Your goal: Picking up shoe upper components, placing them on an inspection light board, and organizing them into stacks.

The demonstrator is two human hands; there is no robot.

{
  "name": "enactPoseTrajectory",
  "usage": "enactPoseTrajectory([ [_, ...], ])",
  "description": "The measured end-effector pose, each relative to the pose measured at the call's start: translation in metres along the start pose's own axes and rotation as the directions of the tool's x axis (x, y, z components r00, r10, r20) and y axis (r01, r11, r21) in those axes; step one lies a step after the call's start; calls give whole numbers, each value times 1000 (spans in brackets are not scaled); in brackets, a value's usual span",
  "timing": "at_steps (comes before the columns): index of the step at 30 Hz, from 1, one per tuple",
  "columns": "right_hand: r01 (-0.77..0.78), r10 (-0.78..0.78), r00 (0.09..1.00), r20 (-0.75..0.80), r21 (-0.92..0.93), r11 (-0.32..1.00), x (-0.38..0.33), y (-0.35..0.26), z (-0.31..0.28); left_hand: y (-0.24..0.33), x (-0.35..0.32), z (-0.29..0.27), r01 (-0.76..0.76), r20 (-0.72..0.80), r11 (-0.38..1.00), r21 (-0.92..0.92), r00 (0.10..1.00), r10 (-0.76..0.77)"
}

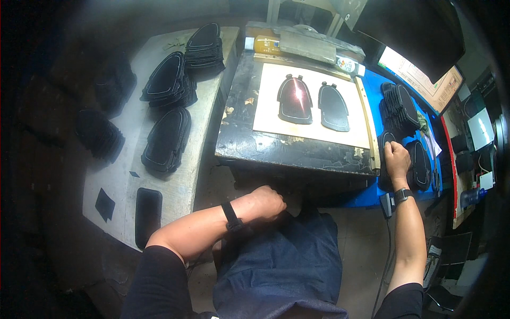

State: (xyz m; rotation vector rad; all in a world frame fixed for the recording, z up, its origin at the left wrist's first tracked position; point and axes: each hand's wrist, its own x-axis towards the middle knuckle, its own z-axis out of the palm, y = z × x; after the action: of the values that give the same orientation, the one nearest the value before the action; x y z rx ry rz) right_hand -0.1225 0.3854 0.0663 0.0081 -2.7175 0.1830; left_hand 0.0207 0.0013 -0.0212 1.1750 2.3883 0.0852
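My right hand [397, 160] is closed at the near left stack of black panels [388, 139] on the blue surface, its fingers bent against the top panel. Above my lap, my left hand [267, 203] is curled into a fist; whatever it may hold is hidden. On the pale board [268, 114] lie two rounded black panels with white outlines and small tabs. A reddish beam of light falls on the left panel [295, 101], while the right panel [334, 108] looks dull grey-black.
More panel stacks [165, 139] cover the grey-white table at left, beside a black phone [149, 217]. Further panel stacks [399, 105] stand on the blue surface [357, 198]. A yellow bottle [266, 45] and a white spray can [349, 66] lie behind the board. A dark machine [409, 34] overhangs the back right.
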Motion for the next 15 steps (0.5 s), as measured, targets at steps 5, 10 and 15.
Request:
enactPoseTrajectory([
  [5, -9, 9, 1000, 5, 5, 1000, 0, -1, 0, 0, 0, 2, 1, -13, 1000, 3, 1000, -1],
  [10, -20, 20, 1000, 11, -5, 1000, 1, 2, 2, -1, 1, 3, -2, -15, 1000, 2, 1000, 2],
  [15, -6, 6, 1000, 0, 2, 1000, 1, 3, 3, -1, 1, 4, -4, -28, 1000, 1, 1000, 4],
])
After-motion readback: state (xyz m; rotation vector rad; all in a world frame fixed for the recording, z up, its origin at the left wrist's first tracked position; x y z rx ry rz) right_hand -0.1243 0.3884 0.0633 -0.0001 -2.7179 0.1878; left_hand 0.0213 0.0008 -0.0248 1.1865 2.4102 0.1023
